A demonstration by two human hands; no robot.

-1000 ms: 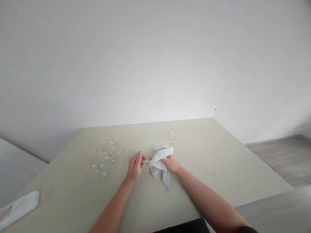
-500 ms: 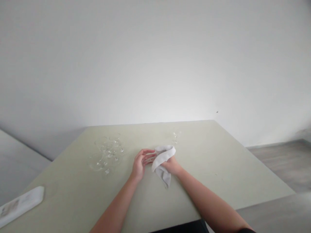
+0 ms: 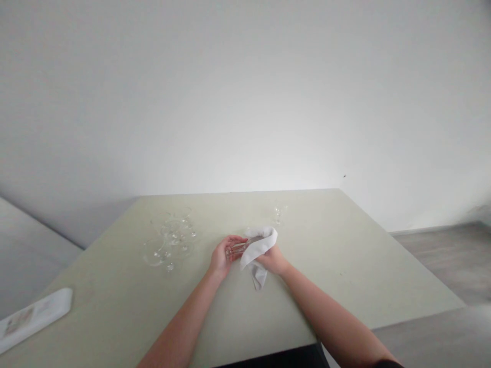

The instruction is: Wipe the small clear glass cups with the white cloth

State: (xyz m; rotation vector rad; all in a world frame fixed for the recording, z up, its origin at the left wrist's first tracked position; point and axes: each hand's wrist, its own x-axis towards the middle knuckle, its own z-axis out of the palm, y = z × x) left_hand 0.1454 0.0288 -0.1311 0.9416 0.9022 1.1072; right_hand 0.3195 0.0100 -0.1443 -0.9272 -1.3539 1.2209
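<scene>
Your left hand (image 3: pixel 220 257) curls round a clear glass (image 3: pixel 237 249) pointing sideways at white cloth (image 3: pixel 256 249), which hides the fingers of your right hand (image 3: pixel 275 260).

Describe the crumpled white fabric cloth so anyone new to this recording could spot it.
On the flat, pale green tabletop against the plain white wall, find the bare right hand near the middle. The crumpled white cloth hides its fingers, a loose end trailing toward the viewer. It is opaque, unlike the clear glassware clustered to its left.
</scene>
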